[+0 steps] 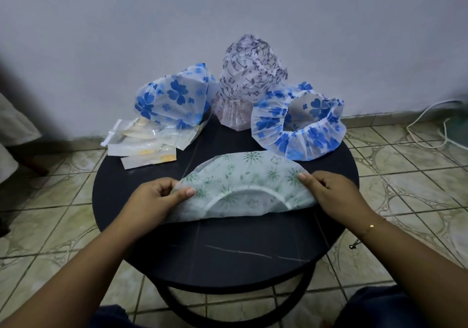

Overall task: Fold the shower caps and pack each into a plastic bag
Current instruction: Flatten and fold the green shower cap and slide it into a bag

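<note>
- Left of the green cap (243, 186), far side: plastic bags (141, 145) stacked, presumably staged for packing.
- Left hand (157, 196) pinches the cap's left end.
- Cap lies half-folded at table (228, 256) centre.
- Right hand (329, 193) pinches its right end, likely tensioning the crease.

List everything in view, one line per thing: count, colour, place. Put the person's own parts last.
green-print shower cap: one, pale with green flowers, folded to a half circle at the table's near middle, held at both ends
blue-flower shower caps: two, white and blue, far left and far right, unfolded
dark-print shower cap: one, white with dark sprigs, far middle, standing up
plastic bags: small pile, clear, left edge of table; count unclear
round table: one, black
white cable: one, on the tiled floor at right
left hand: pinches the cap's left end
right hand: grips the cap's right end, thin bracelet on wrist
</note>
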The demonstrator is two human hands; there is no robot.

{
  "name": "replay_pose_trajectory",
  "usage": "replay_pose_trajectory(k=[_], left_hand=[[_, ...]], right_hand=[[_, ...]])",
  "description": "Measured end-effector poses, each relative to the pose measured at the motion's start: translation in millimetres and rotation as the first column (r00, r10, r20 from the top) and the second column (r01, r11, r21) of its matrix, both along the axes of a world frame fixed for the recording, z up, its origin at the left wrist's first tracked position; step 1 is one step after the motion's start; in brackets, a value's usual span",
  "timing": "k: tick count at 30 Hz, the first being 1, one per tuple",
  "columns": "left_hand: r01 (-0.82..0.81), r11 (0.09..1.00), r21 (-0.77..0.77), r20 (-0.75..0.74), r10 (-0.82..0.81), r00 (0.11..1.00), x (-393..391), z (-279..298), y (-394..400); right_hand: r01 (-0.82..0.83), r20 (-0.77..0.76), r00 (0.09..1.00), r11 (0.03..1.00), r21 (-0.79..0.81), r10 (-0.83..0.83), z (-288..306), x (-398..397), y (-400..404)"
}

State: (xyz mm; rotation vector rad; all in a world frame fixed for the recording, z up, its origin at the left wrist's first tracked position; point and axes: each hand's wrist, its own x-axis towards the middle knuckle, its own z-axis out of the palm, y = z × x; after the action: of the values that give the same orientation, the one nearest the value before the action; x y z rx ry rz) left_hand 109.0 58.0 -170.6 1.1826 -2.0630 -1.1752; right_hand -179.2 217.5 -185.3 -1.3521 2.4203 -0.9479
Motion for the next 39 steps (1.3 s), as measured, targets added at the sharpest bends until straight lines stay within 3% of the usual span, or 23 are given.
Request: replay_pose_trajectory(k=[4, 8, 12, 15, 17, 19, 20, 22, 25, 28, 30, 31, 33, 36, 38, 39], left_hand=[[-0.117, 0.992, 0.045, 0.023, 0.116, 0.993, -5.0, -3.4, -4.9], [-0.132, 0.988, 0.083, 0.082, 0.125, 0.989, -7.5, -3.8, -10.0], [-0.152, 0.983, 0.104, 0.086, 0.144, 0.986, -9.4, 2.9, -9.3], [-0.179, 0.981, -0.074, 0.158, 0.189, 0.969, -14.9, 5.9, 0.1], [-0.169, 0.935, -0.311, 0.210, 0.241, 0.947, -17.9, 3.7, 9.1], [-0.109, 0.758, -0.643, 0.178, 0.287, 0.941, -20.9, 1.4, 15.4], [-0.051, 0.651, -0.757, 0.138, 0.236, 0.962, -24.2, 0.9, 18.4], [0.135, 0.545, -0.828, 0.155, -0.009, 0.988, -33.9, -4.4, 20.5], [0.424, 0.581, -0.694, 0.364, -0.224, 0.904, -49.3, -22.5, 16.3], [0.476, 0.693, -0.542, 0.496, -0.194, 0.847, -56.5, -30.8, 8.1], [0.503, 0.708, -0.496, 0.562, -0.179, 0.807, -59.8, -32.0, 3.8], [0.513, 0.710, -0.483, 0.586, -0.174, 0.792, -62.1, -31.2, 2.7], [0.521, 0.719, -0.459, 0.614, -0.166, 0.771, -64.5, -29.4, 3.0], [0.528, 0.716, -0.456, 0.643, -0.145, 0.752, -66.7, -28.8, 5.0], [0.529, 0.717, -0.454, 0.654, -0.135, 0.744, -68.2, -28.1, 5.1], [0.528, 0.719, -0.452, 0.655, -0.134, 0.743, -68.8, -28.2, 4.8]], right_hand=[[0.043, -0.101, 0.994, 0.995, 0.085, -0.034, -5.4, 0.7, -9.3], [0.096, -0.316, 0.947, 0.986, 0.134, -0.049, -7.5, 2.4, -16.6], [0.119, -0.394, 0.918, 0.981, 0.155, -0.049, -7.2, 4.0, -19.2], [0.146, -0.366, 0.926, 0.981, 0.130, -0.090, -4.0, 7.1, -17.6], [0.161, -0.323, 0.940, 0.979, 0.124, -0.113, -0.7, 10.3, -17.6], [0.154, -0.310, 0.945, 0.979, 0.130, -0.108, 0.9, 13.3, -19.0], [0.149, -0.314, 0.944, 0.979, 0.136, -0.100, 1.1, 14.5, -19.9], [0.142, -0.321, 0.943, 0.978, 0.153, -0.087, 0.6, 16.0, -22.1], [0.155, -0.317, 0.944, 0.973, 0.174, -0.094, 0.2, 17.2, -25.0], [0.163, -0.289, 0.952, 0.965, 0.204, -0.100, 1.6, 18.0, -27.0], [0.198, -0.265, 0.955, 0.954, 0.225, -0.136, 3.2, 19.8, -27.9], [0.230, -0.284, 0.944, 0.954, 0.194, -0.169, 4.3, 21.5, -27.5], [0.230, -0.479, 0.851, 0.973, -0.026, -0.214, 3.4, 24.1, -29.2], [0.002, -0.627, 0.756, 0.959, -0.284, -0.188, 1.3, 44.8, -38.0], [-0.148, -0.636, 0.771, 0.960, -0.239, -0.040, -2.4, 60.7, -45.6], [-0.185, -0.605, 0.794, 0.973, -0.138, 0.065, -4.0, 67.5, -49.0]])
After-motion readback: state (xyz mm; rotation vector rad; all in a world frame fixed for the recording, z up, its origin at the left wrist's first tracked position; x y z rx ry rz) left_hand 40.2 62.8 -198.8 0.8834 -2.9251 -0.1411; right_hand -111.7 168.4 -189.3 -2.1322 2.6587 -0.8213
